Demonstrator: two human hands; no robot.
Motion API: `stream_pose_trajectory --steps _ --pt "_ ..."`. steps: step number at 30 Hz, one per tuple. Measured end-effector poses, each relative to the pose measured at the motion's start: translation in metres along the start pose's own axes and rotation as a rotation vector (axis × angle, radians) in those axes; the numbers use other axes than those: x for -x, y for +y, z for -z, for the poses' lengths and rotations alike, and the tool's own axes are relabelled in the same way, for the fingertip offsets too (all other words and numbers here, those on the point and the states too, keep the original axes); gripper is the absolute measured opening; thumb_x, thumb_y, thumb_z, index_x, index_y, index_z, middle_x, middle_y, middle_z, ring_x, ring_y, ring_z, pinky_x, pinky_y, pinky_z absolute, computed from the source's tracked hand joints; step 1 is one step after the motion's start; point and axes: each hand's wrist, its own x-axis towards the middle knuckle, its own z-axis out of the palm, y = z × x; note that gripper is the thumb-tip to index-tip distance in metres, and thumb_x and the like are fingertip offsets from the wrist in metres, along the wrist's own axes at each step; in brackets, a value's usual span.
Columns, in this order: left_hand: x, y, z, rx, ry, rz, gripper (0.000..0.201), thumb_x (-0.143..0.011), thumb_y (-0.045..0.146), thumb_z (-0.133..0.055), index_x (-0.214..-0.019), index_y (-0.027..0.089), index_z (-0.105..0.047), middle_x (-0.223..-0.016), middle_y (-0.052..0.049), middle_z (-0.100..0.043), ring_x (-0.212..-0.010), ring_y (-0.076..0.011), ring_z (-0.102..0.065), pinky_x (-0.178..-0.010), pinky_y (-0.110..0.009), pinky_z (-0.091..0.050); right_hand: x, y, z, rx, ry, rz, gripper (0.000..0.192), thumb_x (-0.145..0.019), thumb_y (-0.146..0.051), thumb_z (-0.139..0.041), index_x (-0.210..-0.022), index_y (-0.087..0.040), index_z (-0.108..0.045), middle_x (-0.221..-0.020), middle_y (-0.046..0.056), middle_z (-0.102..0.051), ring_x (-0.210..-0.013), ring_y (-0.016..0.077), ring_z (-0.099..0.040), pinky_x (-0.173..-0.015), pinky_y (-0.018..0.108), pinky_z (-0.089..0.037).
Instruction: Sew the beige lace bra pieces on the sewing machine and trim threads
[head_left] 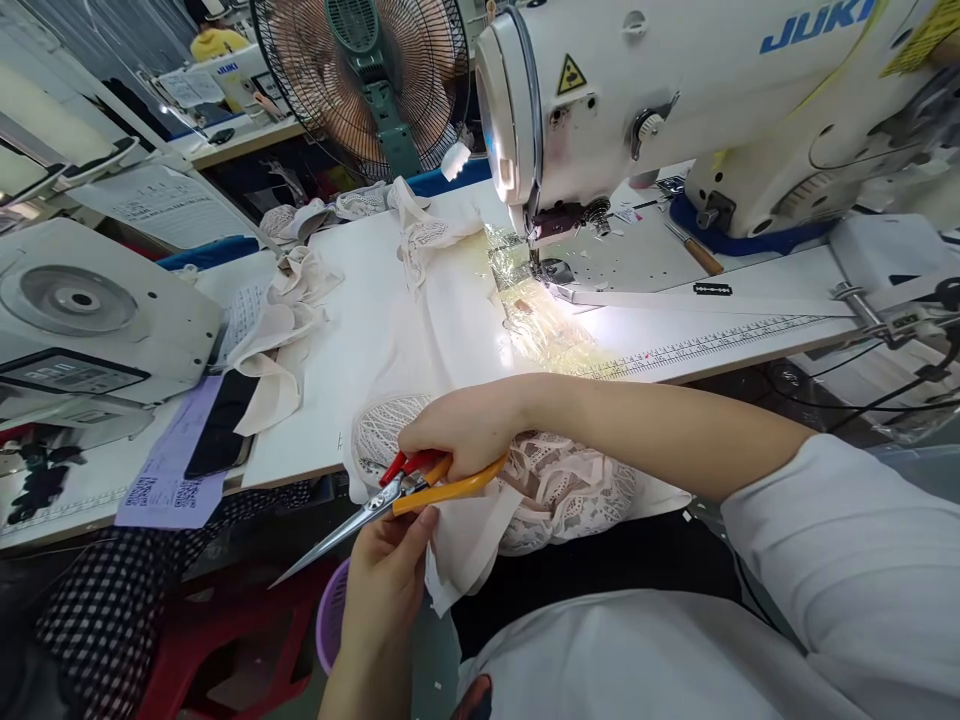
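My right hand (pixel 469 430) is closed round the orange and red handles of a pair of scissors (pixel 367 515), whose long blades point down to the left. Below it, my left hand (pixel 390 560) pinches with thumb and fingertips at the edge of a cream lace bra (pixel 577 490), close under the scissors' handle. The fingertips are partly hidden there. The bra lies gathered over my lap and the table's front edge. One lace cup (pixel 386 430) rests left of my right hand, and a pale fabric band runs up the table.
A sewing machine (pixel 600 100) with a lit needle area stands at the back right. Cream fabric pieces (pixel 277 340), a dark phone (pixel 221 425) and a purple paper (pixel 169 475) lie at left. A fan (pixel 367 80) stands behind. A purple basket (pixel 330 615) sits below the table.
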Motion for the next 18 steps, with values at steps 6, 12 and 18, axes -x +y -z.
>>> stream_pose_trajectory --steps 6,12,18 --pt "0.001 -0.004 -0.005 0.04 0.004 0.007 0.033 -0.047 0.037 -0.086 -0.068 0.019 -0.068 -0.064 -0.003 -0.068 -0.084 -0.0261 -0.066 -0.077 -0.037 -0.054 0.002 0.004 -0.006 -0.029 0.07 0.015 0.026 -0.069 -0.011 -0.057 -0.068 -0.021 -0.033 -0.067 -0.003 -0.044 -0.06 0.012 -0.04 -0.055 0.024 -0.031" --pt "0.0 -0.014 0.001 0.08 0.05 0.025 0.036 -0.045 0.036 -0.086 -0.07 0.017 -0.069 -0.066 -0.002 -0.069 -0.065 -0.0179 -0.065 -0.061 -0.027 -0.053 0.012 -0.001 -0.02 -0.247 0.212 -0.114 0.023 -0.073 -0.016 -0.059 -0.074 -0.02 -0.036 -0.076 -0.001 -0.051 -0.065 0.0118 -0.046 -0.058 0.023 -0.035" --pt "0.002 -0.018 0.011 0.126 0.146 -0.033 0.039 -0.048 0.037 -0.085 -0.077 0.018 -0.068 -0.067 -0.002 -0.069 -0.065 -0.0156 -0.064 -0.059 -0.023 -0.051 0.059 -0.014 -0.053 -0.47 0.236 -0.317 0.032 -0.081 -0.049 -0.053 -0.081 -0.02 -0.039 -0.072 -0.002 -0.048 -0.059 0.011 -0.043 -0.052 0.023 -0.036"
